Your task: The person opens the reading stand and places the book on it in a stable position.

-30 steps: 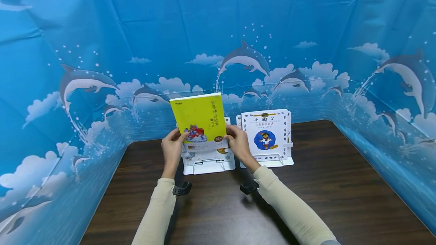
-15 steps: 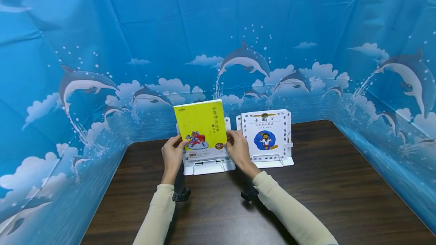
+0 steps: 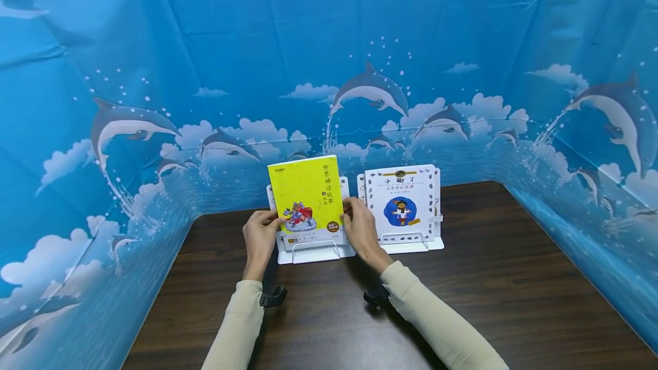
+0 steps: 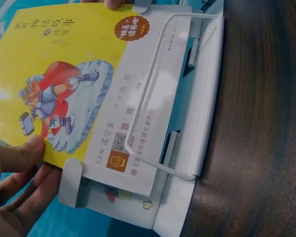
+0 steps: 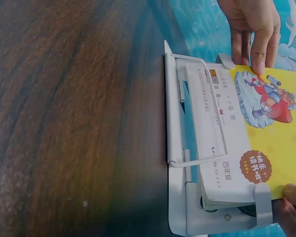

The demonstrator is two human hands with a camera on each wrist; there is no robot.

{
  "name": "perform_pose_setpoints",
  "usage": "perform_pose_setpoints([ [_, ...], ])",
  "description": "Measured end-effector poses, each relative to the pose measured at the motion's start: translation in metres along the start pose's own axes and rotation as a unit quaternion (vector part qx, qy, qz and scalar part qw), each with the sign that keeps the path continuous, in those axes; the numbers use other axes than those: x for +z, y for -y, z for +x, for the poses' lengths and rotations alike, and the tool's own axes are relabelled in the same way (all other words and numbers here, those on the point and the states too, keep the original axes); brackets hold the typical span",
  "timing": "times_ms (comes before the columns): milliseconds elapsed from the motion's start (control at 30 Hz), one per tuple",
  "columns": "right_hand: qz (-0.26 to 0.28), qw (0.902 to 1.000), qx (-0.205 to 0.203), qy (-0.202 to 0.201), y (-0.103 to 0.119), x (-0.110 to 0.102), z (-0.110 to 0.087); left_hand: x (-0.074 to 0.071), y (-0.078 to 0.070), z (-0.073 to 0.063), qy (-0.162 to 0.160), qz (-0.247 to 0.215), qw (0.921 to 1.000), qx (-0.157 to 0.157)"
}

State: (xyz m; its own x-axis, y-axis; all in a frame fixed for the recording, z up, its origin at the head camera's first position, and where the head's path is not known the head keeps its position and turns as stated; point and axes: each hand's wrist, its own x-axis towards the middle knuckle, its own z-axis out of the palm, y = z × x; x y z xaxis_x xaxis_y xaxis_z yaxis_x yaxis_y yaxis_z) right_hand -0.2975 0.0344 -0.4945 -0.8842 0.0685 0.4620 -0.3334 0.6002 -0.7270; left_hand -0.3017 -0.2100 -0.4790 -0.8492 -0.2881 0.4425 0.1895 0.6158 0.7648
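Observation:
A yellow paperback book with a cartoon figure on its cover leans on a white book stand, tilted slightly. Its white lower part lies behind the stand's wire holder, and side clips overlap its edges. My left hand pinches the book's left edge, thumb on the cover and fingers behind. At the opposite edge my right hand pinches it the same way; in the right wrist view only the right thumb and part of the fingers show.
Close on the right, a second white stand holds a white picture book with a blue circle on it. Both stands are on a dark wooden table. A blue dolphin-print curtain surrounds the table's back and sides.
Both hands have lowered the yellow book onto the left stand. Its bottom has gone behind the wire holder, and it has shifted slightly right. The white book has not moved.

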Motion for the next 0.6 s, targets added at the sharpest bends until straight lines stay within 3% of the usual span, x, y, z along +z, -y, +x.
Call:
perform_pose_setpoints([
  [367,-0.013,0.9999,0.011,0.003,-0.0018,0.003,-0.0011,-0.0001,0.0045,-0.0043,0.005,0.015,0.9999,0.002],
  [600,-0.01,0.9998,0.017,0.005,0.0005,0.0047,-0.0005,-0.0005,0.0046,-0.0077,0.021,0.015,0.9994,-0.021],
])
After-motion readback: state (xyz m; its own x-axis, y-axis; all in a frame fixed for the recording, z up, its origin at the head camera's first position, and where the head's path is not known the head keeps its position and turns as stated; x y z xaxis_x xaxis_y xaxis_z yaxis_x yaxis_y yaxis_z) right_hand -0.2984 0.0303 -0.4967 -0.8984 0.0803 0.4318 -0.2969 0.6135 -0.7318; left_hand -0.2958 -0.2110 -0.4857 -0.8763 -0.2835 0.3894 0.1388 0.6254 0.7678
